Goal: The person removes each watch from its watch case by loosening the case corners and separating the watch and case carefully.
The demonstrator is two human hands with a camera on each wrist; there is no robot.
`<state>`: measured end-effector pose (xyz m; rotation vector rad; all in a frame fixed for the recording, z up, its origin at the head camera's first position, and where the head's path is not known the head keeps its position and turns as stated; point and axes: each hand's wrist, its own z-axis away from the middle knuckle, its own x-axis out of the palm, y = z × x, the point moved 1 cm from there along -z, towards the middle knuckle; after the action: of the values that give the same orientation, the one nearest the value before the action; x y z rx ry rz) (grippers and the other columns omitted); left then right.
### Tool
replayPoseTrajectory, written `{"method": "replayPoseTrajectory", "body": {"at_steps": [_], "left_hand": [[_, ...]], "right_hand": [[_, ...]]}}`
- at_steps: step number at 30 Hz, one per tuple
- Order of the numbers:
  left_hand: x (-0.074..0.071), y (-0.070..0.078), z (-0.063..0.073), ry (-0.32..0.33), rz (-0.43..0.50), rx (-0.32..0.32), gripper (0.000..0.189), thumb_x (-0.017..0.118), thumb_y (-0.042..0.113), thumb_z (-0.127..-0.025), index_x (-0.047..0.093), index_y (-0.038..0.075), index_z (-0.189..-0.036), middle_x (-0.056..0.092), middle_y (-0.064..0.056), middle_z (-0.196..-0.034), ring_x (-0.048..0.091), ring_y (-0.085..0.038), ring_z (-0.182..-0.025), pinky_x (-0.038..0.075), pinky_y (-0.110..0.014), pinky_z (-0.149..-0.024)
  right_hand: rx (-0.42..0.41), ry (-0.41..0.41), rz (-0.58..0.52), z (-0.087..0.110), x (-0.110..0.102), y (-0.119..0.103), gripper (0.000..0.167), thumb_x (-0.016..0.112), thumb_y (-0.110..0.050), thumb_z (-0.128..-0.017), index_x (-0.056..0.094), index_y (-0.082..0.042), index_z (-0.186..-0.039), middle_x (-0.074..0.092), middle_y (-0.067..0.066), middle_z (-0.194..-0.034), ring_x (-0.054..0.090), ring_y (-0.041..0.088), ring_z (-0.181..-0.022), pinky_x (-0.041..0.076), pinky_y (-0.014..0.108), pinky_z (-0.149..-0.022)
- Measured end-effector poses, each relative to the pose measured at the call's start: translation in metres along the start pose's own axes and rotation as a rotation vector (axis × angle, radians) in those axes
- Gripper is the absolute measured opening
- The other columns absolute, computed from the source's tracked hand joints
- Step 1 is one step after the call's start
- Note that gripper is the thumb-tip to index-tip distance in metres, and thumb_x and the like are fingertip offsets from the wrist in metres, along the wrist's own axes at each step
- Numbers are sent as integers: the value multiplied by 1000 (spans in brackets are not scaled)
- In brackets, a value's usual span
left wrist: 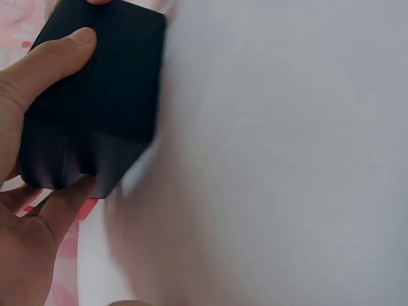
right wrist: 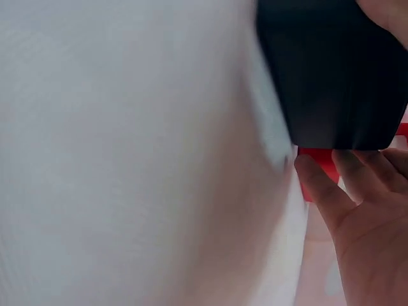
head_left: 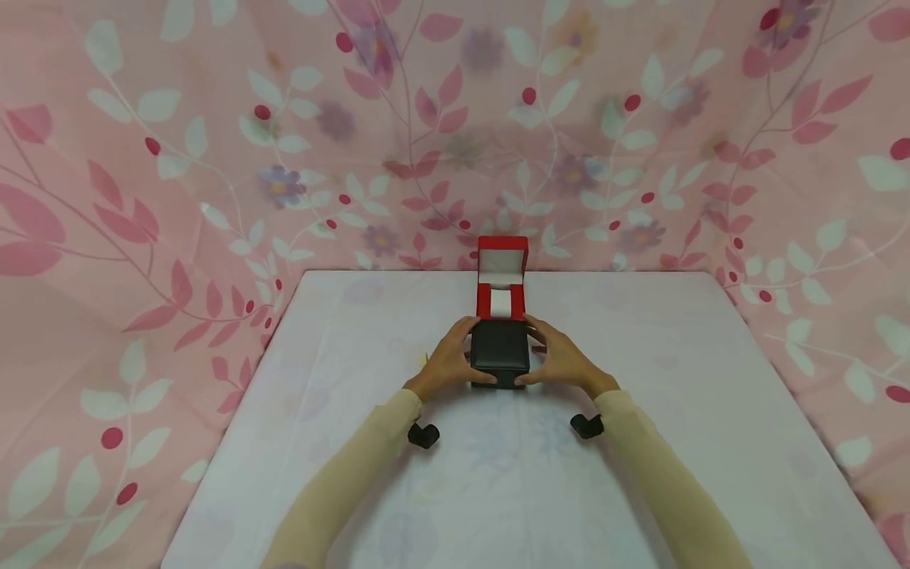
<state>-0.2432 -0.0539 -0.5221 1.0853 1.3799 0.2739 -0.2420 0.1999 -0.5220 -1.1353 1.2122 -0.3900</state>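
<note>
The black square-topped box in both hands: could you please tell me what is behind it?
Behind it stands an open rectangular red box with a white insert; the black box covers its lower front.

Reads plain black on the near box (head_left: 500, 344). Bright red on the open box (head_left: 484, 300) at the far side, with pale grey-white inside its lid (head_left: 501, 261) and white on the insert (head_left: 501, 303). Pale cream on both sleeves (head_left: 344, 478); black on the wrist cameras (head_left: 423, 435). Whitish with faint bluish floral marks across the desk (head_left: 498, 490). Pink on the backdrop (head_left: 455, 134), with white and rose leaves, red berries, muted purple flowers.
</note>
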Motion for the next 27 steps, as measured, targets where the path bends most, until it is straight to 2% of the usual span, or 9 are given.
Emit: {"method": "replayPoseTrajectory", "body": {"at_steps": [5, 10, 14, 18, 22, 27], "left_hand": [[3, -5, 3, 3, 38, -7, 120, 93, 44, -60, 27, 6, -152, 33, -4, -152, 35, -19, -136, 32, -43, -112], [5, -14, 5, -61, 153, -92, 127, 94, 41, -60, 17, 11, -156, 27, -1, -157, 30, -18, -141, 33, -39, -111], [7, -21, 5, -118, 231, -161, 128, 95, 36, -60, 14, 18, -157, 26, 1, -158, 27, -16, -143, 35, -35, -109], [9, -22, 3, -161, 266, -200, 129, 95, 29, -60, 10, 21, -157, 24, 3, -158, 29, -15, -142, 36, -33, -108], [9, -19, 0, -186, 229, -172, 133, 96, 21, -58, 8, 19, -157, 24, 1, -158, 32, -16, -140, 33, -34, -110], [10, -17, -3, -168, 173, -100, 135, 97, 14, -55, 9, 18, -157, 28, 0, -154, 29, -14, -139, 28, -34, -113]], "right_hand": [[-10, 10, -15, -1, 2, 5, 123, 96, -29, -59, 22, -11, -155, 34, 8, -152, 39, 32, -137, 43, 45, -102], [8, 13, -18, -2, 3, 4, 120, 96, -26, -59, 23, -12, -154, 34, 8, -153, 38, 31, -138, 40, 47, -104], [6, -5, -35, 3, 1, -13, 117, 94, -18, -62, 23, -5, -153, 32, 17, -153, 35, 37, -138, 37, 53, -105], [9, -16, -54, 8, -3, -32, 112, 92, -12, -64, 24, -3, -153, 32, 21, -152, 35, 40, -138, 37, 54, -104], [22, -14, -57, 11, -4, -36, 111, 92, -11, -65, 25, -5, -152, 34, 20, -151, 36, 39, -138, 38, 52, -104], [-19, 11, -68, 7, -3, -28, 111, 93, -10, -62, 27, -2, -151, 36, 21, -150, 38, 41, -135, 38, 56, -102]]}}
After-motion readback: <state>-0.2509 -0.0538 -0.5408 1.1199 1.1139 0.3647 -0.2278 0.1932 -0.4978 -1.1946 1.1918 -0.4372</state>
